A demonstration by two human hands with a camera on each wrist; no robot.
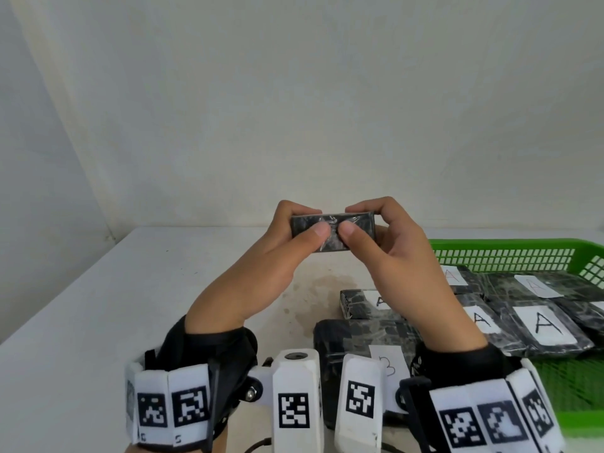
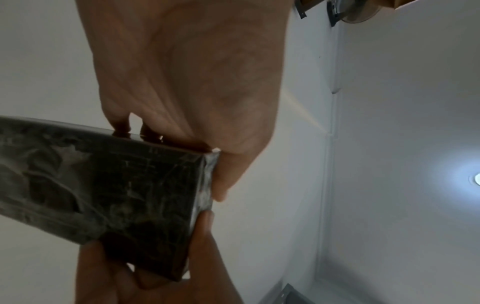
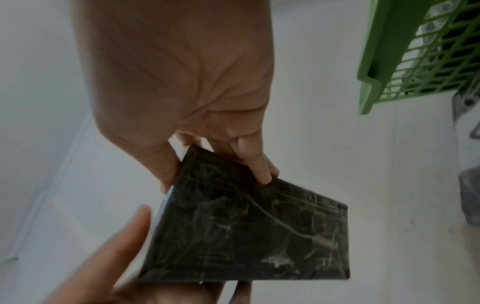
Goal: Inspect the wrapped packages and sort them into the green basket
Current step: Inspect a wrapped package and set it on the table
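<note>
Both hands hold one dark wrapped package (image 1: pixel 333 232) up above the white table (image 1: pixel 130 289): left hand (image 1: pixel 261 266) and right hand (image 1: pixel 402 256) each pinch it, thumbs on the near face, fingers curled over the top. Head view alone shows the green basket (image 1: pixel 503 248) at right with A-labelled packages (image 1: pixel 542 325) inside (one marked 3 (image 1: pixel 389 364) lies outside). Wrist views add the package's crinkled underside

You held a dark package (image 1: pixel 333 232) wrapped in glossy, crinkled plastic film; the green basket (image 1: pixel 510 253) was matt plastic mesh.
</note>
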